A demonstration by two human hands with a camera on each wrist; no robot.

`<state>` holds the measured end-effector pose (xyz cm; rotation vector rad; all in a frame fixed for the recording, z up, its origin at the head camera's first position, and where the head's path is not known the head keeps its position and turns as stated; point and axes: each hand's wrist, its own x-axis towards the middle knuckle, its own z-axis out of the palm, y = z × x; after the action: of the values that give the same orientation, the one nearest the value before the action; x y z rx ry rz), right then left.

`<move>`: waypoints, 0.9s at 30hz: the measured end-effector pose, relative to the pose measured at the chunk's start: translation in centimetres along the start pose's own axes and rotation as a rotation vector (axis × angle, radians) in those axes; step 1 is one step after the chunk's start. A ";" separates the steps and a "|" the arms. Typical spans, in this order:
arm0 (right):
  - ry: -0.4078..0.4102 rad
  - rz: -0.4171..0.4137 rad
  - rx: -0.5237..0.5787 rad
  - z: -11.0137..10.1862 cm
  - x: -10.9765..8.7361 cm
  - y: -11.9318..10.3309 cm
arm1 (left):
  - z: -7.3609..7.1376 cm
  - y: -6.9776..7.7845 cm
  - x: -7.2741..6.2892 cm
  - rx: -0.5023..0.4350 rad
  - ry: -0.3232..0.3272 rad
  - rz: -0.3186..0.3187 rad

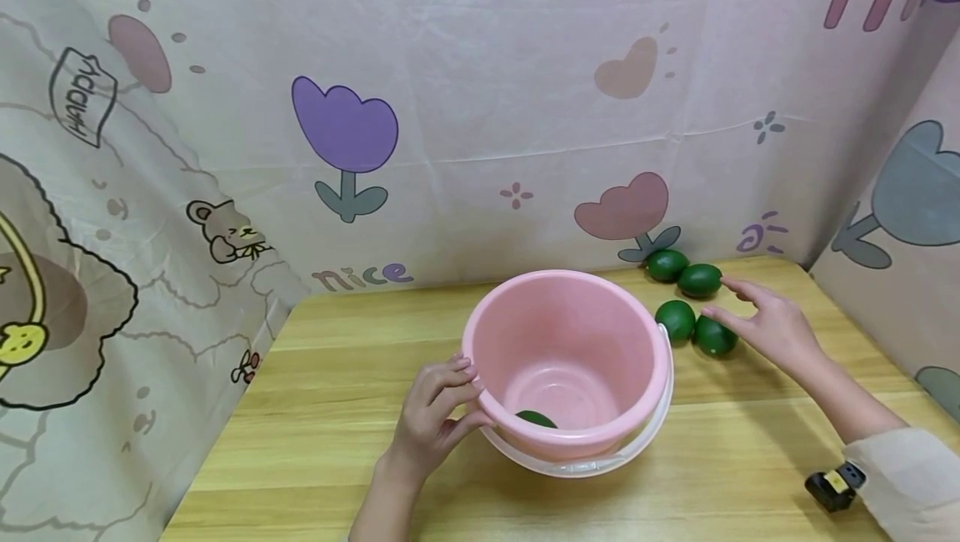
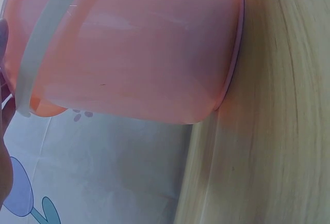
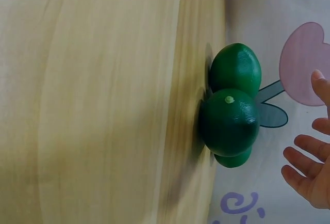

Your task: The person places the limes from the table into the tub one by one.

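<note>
A pink bucket [image 1: 566,317] stands upright on the table, its white handle [image 1: 654,425] lowered along the near right side. My left hand [image 1: 429,415] grips the left of the rim. Part of one green lime [image 1: 536,419] shows at the bottom inside. To the right of the bucket lie several more limes [image 1: 716,336], close together. My right hand [image 1: 776,329] is over them, thumb and fingers spread apart and holding nothing. The right wrist view shows the fingers [image 3: 304,162] apart from the nearest lime [image 3: 229,123]. In the left wrist view the bucket wall [image 2: 144,43] fills the upper part.
The wooden table [image 1: 337,409] reaches back to a printed cloth backdrop [image 1: 465,108] with flowers and bears. More cloth hangs at the left and right sides. A small black device [image 1: 834,488] sits at the right sleeve's cuff.
</note>
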<state>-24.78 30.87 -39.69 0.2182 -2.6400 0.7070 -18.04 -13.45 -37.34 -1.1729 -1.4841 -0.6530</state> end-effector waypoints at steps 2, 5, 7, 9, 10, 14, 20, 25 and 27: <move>-0.008 0.007 0.000 0.0 -0.1 0.1 | 0.0 0.0 0.0 -0.003 0.000 0.000; -0.018 0.017 -0.004 0.2 -0.1 0.3 | 0.0 0.0 0.0 -0.004 -0.001 -0.002; -0.025 0.025 -0.010 0.3 -0.2 0.4 | 0.1 0.0 0.0 -0.003 -0.003 -0.003; -0.028 0.026 -0.016 0.4 -0.2 0.5 | 0.1 0.0 0.0 -0.005 -0.002 -0.003; -0.030 0.025 -0.022 0.5 -0.3 0.5 | 0.1 0.0 0.0 -0.005 -0.002 -0.003; -0.035 0.026 -0.033 0.7 -0.4 0.5 | 0.1 0.0 0.0 -0.008 0.001 -0.005; -0.063 0.054 -0.042 0.7 -0.4 0.8 | 0.1 0.0 0.1 -0.011 0.002 -0.004; -0.091 0.075 -0.045 0.9 -0.5 1.1 | 0.0 0.1 0.1 -0.016 0.003 -0.005; -0.096 0.076 -0.049 1.0 -0.5 1.3 | 0.0 0.1 0.1 -0.013 0.003 -0.005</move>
<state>-24.99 31.46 -41.24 0.1415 -2.7665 0.6708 -17.97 -13.36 -37.27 -1.1778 -1.4824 -0.6682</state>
